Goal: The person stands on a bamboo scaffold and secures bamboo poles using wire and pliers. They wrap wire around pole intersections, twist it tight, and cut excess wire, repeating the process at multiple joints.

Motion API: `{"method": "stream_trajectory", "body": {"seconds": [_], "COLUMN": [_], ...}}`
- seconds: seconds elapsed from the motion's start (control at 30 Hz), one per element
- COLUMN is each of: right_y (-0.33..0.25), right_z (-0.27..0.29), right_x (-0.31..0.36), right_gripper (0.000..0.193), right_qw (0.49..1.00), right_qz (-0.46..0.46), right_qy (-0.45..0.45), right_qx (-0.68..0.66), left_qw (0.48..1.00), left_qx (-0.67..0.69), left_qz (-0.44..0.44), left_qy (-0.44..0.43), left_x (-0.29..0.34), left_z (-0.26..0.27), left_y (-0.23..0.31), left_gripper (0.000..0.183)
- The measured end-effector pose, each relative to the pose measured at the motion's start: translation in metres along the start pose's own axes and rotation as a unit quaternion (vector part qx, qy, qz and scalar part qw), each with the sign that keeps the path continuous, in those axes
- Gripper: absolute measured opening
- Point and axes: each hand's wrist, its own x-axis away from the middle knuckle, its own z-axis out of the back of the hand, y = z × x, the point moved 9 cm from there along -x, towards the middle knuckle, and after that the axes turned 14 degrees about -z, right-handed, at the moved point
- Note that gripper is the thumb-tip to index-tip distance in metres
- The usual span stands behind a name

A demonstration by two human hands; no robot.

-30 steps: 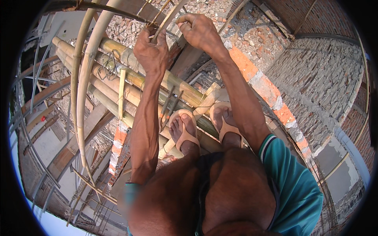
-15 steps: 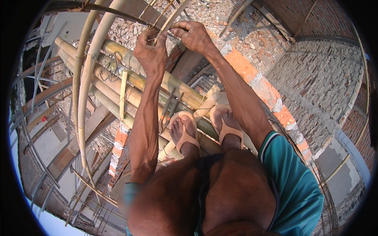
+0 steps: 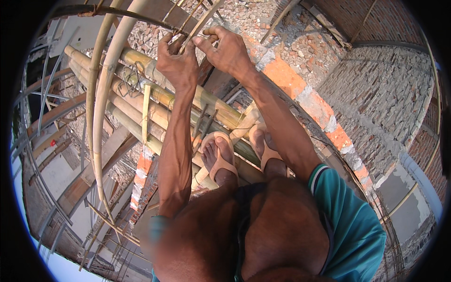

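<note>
My left hand (image 3: 177, 66) is raised at the far end of the bamboo, its thumb and fingers pinched beside the crossing of a dark steel bar (image 3: 141, 18) and a thin pale pole (image 3: 206, 19). Close on its right, my right hand (image 3: 228, 54) has thumb and fingertips curled together at the same pole. Anything between the fingertips is too small to make out. By my left foot, a pair of long-handled pincers (image 3: 201, 124) rests on the bamboo. Loops of thin wire (image 3: 131, 80) lie on the poles farther left.
My sandalled feet stand on a platform of thick bamboo poles (image 3: 218, 109). Upright bamboo poles (image 3: 101, 103) rise at the left. To the right run a brick wall top (image 3: 284, 77) and a rough mortared wall (image 3: 376, 94). Brick rubble (image 3: 310, 51) lies below.
My right hand has moved left and closer to my left hand, its forearm swinging inward. My left hand has shifted only slightly; the bars and poles stay in place.
</note>
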Motion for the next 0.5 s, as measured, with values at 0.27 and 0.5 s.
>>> {"method": "stream_trajectory", "body": {"seconds": [0.27, 0.5], "right_y": [-0.038, -0.048], "right_z": [-0.002, -0.013], "right_x": [0.023, 0.016], "right_gripper": [0.061, 0.069], "right_qw": [0.992, 0.991], "right_qz": [0.036, 0.002], "right_qy": [0.002, 0.007], "right_qx": [0.117, 0.132], "left_qw": [0.999, 0.997], "left_qx": [0.036, 0.073], "left_qz": [-0.011, -0.026], "left_qy": [0.005, -0.014], "left_x": [0.001, 0.002], "left_z": [0.001, 0.002], "left_y": [-0.007, -0.018], "left_gripper": [0.053, 0.046]}}
